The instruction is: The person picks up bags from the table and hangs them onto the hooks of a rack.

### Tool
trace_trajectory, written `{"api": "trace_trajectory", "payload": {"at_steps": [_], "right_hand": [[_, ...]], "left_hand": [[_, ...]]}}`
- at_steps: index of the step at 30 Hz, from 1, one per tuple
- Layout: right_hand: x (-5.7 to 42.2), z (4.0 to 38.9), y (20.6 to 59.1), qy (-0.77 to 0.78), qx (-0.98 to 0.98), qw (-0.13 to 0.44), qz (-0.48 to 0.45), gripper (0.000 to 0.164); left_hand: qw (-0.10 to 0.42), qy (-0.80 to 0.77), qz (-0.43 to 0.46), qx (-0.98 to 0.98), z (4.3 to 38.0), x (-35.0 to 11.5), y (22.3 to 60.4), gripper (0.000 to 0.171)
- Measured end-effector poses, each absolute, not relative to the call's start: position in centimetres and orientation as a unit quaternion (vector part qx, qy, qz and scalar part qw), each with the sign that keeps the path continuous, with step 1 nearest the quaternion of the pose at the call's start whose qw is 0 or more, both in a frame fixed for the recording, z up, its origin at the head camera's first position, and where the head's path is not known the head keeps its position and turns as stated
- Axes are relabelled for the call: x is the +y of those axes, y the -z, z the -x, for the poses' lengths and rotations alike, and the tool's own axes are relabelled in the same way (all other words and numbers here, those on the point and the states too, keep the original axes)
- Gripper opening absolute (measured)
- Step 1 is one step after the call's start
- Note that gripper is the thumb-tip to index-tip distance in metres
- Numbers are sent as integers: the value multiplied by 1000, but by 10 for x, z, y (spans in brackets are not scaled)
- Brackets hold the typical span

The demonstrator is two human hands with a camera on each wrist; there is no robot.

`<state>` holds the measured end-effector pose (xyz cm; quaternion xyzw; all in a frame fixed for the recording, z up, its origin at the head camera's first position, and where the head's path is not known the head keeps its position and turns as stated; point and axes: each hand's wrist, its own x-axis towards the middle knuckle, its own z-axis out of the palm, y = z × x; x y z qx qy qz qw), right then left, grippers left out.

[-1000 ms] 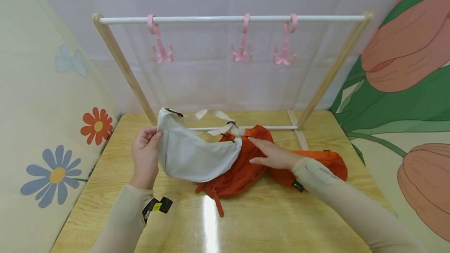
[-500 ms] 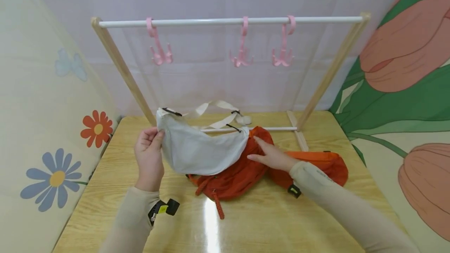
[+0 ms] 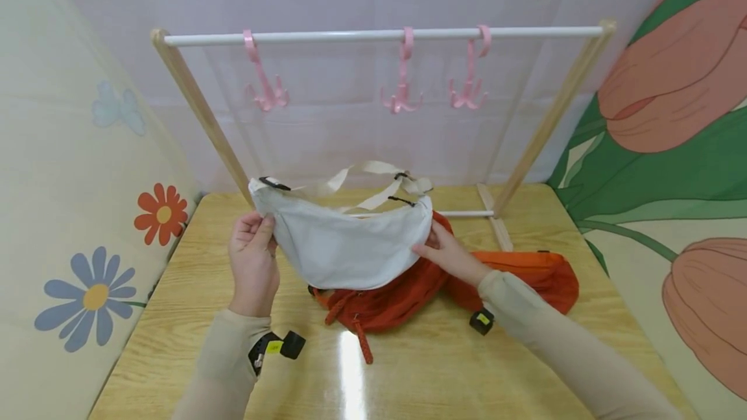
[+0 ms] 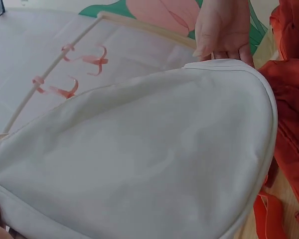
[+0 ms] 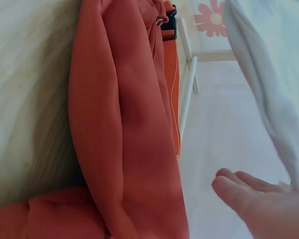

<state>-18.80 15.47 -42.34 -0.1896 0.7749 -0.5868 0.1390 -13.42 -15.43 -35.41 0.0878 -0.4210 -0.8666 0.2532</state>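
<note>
- Your left hand (image 3: 252, 261) pinches the white bag (image 3: 350, 248), spread between both hands.
- Whether your right hand (image 3: 454, 256) grips its other end, I can't tell.
- A red bag (image 3: 385, 306) lies below your grip; a red-orange bag (image 3: 533, 268), beside your right wrist.
- Beyond stands the rack (image 3: 332, 37) with pink hooks (image 3: 402, 101).

A wood-grain table (image 3: 432, 368) fills the lower half of the frame. On it, one red bag (image 3: 382, 308) lies low centre, a second red bag (image 3: 551, 277) lower right; a rack (image 3: 350, 37) stands behind.
</note>
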Motion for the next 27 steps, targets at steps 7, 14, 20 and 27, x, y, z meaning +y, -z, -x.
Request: {"api": "trace_trajectory", "payload": {"at_steps": [7, 14, 20, 27], "right_hand": [[155, 185, 422, 588, 781, 183, 104, 72], [151, 178, 424, 606, 767, 193, 83, 64], [150, 177, 424, 661, 722, 197, 57, 58], [154, 178, 415, 710, 679, 181, 45, 48]], "left_hand": [[228, 889, -88, -388, 134, -148, 356, 26], [223, 902, -66, -364, 131, -141, 360, 22], [215, 905, -65, -362, 127, -136, 364, 21], [192, 893, -58, -404, 124, -137, 375, 25]]}}
